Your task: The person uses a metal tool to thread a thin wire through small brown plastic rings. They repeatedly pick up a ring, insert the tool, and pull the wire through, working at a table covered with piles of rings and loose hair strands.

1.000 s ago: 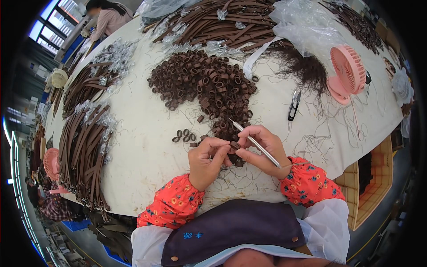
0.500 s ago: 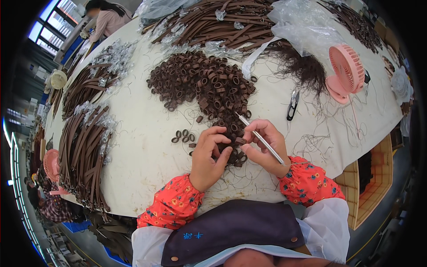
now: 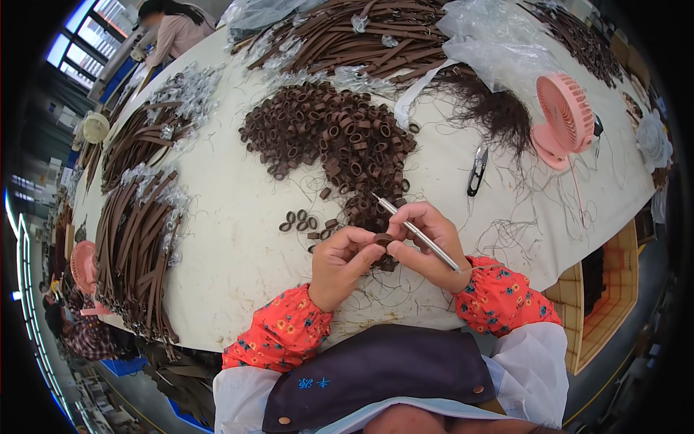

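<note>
Centrally, just below the frame's middle, the fingers of the bare left hand (image 3: 340,264) and bare right hand (image 3: 434,249) are clamped on a small dark-brown oval loop (image 3: 383,239); the right also holds a slim silver metal pen-shaped tool (image 3: 423,236). Slightly left, several loose brown loops (image 3: 302,217) lie on the white-covered desk (image 3: 231,253). Beyond, at centre, spreads a large heap of brown loops (image 3: 332,134); black-handled snips (image 3: 476,176) and a pink plastic fan (image 3: 560,112) stand right of it. Long flat brown straps (image 3: 347,40) fill the top centre.

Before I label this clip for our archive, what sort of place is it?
Likely a workshop or factory for strap goods: a large pile of small brown loops, many brown straps, and another person leaning forward at upper left.
</note>
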Demonstrator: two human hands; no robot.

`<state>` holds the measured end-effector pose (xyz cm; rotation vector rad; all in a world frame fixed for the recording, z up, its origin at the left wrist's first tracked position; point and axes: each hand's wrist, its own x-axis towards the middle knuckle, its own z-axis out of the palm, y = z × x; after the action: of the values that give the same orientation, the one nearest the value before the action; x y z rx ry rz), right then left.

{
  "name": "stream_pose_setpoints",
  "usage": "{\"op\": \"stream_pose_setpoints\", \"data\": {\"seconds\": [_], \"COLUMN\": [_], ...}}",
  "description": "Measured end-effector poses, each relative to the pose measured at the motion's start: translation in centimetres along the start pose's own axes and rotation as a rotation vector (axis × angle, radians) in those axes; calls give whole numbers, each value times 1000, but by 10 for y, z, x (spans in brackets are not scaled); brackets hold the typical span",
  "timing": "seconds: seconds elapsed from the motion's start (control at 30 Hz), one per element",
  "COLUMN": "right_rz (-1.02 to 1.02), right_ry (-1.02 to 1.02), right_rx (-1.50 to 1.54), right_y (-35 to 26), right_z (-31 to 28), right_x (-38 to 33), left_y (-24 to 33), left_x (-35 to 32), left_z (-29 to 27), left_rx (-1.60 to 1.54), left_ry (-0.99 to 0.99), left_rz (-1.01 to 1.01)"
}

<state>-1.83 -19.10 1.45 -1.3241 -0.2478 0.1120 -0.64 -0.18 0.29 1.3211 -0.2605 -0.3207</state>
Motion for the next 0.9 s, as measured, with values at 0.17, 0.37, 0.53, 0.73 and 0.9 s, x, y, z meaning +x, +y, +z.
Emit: {"op": "stream_pose_setpoints", "data": {"seconds": [0.17,0.37,0.53,0.73,0.9], "right_rz": [-15,-168,-131,-124,-130], "right_ry": [21,-12,-17,-36,-45], "right_rx": [1,134,70,-6,-3], "right_y": [-1,-10,-15,-14,-12], "right_z": [-1,-15,-14,-12,-12], "right_x": [0,-1,-2,-2,-3], "left_y": [1,2,2,0,-2], "left_x": [4,6,6,6,5], "left_z": [-2,-5,-4,-4,-3], "left_rx": [112,182,186,218,248], "left_ry": [77,133,125,116,123], "left_rz": [67,55,62,73,66]}}
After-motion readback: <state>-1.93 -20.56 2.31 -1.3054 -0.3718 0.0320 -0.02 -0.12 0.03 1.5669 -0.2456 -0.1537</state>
